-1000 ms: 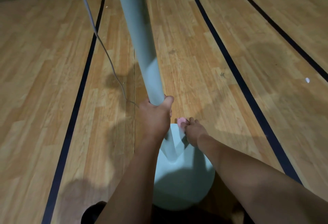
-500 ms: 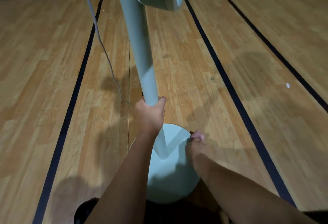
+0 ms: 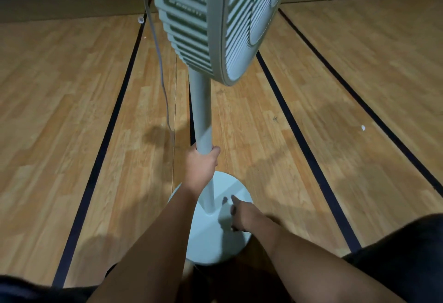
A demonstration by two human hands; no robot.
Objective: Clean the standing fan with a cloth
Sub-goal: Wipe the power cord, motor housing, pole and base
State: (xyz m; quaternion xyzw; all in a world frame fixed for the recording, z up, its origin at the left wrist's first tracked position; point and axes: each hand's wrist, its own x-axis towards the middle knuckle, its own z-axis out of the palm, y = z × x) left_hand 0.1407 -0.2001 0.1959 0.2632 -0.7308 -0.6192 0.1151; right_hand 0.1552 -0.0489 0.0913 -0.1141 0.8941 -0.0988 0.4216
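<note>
So the standing fan (image 3: 201, 110) is upright on the wooden floor (image 3: 72, 110), right in front of the person. The left hand (image 3: 201, 163) is wrapped around the pole (image 3: 202, 132) low down, fingers curled behind it and thumb on the near side. The right hand (image 3: 242, 214) is down on the round base (image 3: 211, 242), just beside where the pole meets it. I honestly can't make out the cloth. It might be tucked under that hand, but that part is dim and smeary, so I can't tell whether the right hand is flat or holding something.

What I'd worry about: the head (image 3: 191, 14) is big and sits high, so the whole thing looks top-heavy to me. A hard push across the base, or a sideways tug on the pole, could tip it. The cord (image 3: 159, 58) hangs loose from up top down to the floor just left of the pole, and an arm could snag it.

Materials: the fan looks like smooth matte plastic in pale mint. The pole is a plain round tube and the base is a shallow disc with a few flat facets. The head's grille is all thin slats, which probably trap dust. The floor is glossy planks with black lines (image 3: 105, 134).
</note>
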